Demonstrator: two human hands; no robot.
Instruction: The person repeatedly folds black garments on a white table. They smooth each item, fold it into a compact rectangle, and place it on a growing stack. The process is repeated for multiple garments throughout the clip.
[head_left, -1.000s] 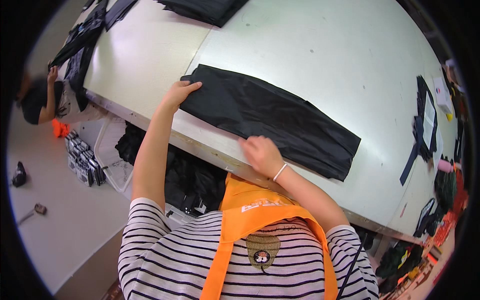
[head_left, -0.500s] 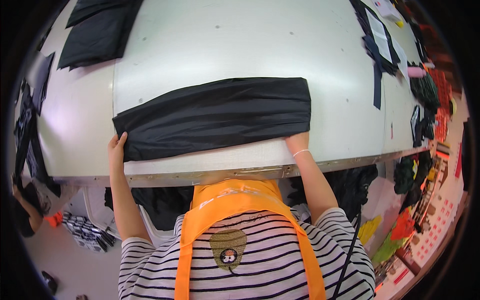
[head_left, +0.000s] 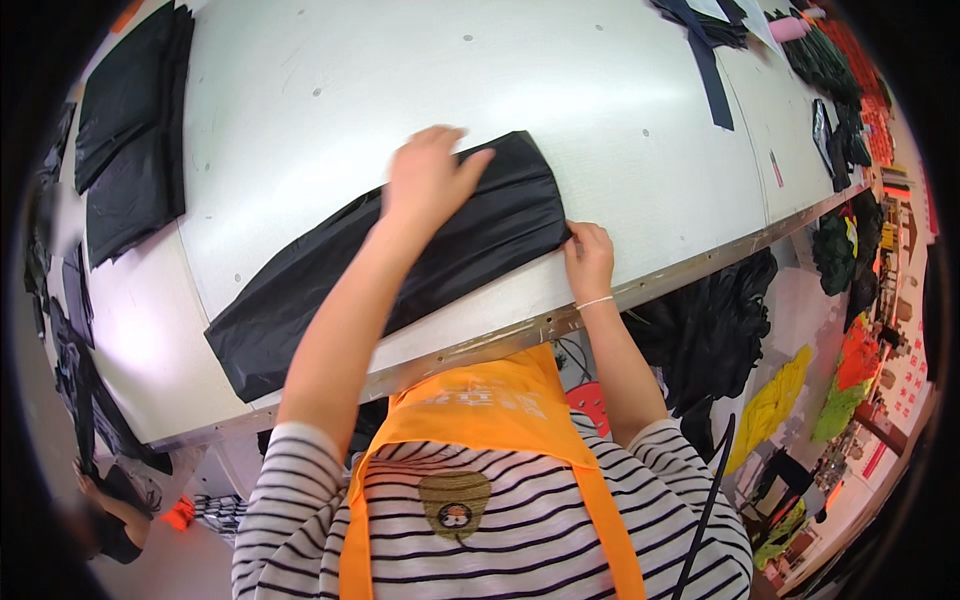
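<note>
Black fabric piece (head_left: 400, 270): centre frame, diagonal on my white table (head_left: 330, 90).
Left hand (head_left: 425, 178): flat, fingers spread on upper edge.
Right hand (head_left: 590, 258): pinching right corner.
Open room: bare tabletop above.

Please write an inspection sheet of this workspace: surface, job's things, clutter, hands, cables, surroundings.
Surface: large white table with a metal front edge.
Job's things: long black fabric piece lying flat near the front edge.
Clutter: black fabric stack at the table's left end; dark strips at the far right.
Hands: left hand flat on the fabric's far edge; right hand at its right end corner.
Cables: nothing seen.
Surroundings: black and coloured cloth heaps beside the table; another person crouching at lower left.
</note>
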